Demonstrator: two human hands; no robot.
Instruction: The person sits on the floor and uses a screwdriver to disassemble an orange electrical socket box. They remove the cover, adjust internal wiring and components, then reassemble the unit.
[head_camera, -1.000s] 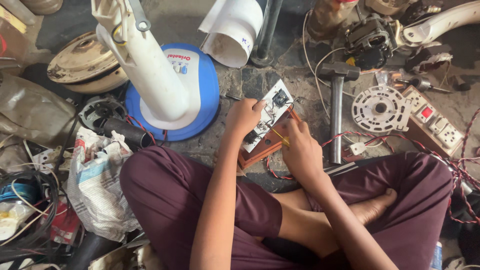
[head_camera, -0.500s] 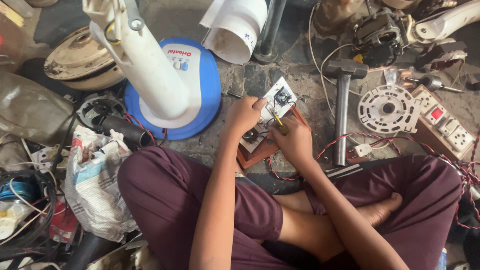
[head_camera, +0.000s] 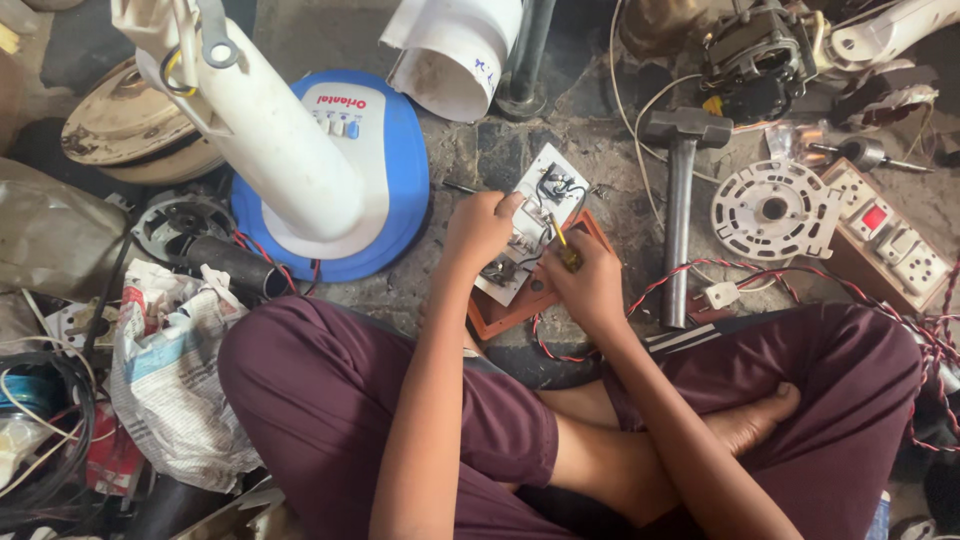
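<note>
Seen from above, cross-legged on a stone floor in maroon trousers. Left hand curled closed over the near-left edge of a white switch plate, thumb on top, fingers wrapped under the rim. Plate tilted, its wired back facing up, resting on an orange-brown switch box just beneath it. Right hand clenched around a yellow-handled screwdriver, tip set against the plate's wiring close beside the left hand's knuckles. Plate thus pinned between both hands, left of the right fist and touching the left fingers.

Left of the plate, a blue and white fan base with its white column. Right of the plate, a steel hammer lying on the floor, then a round white motor cover and a wooden switchboard farther right. Red and black twisted wire trailing from the box towards the right.
</note>
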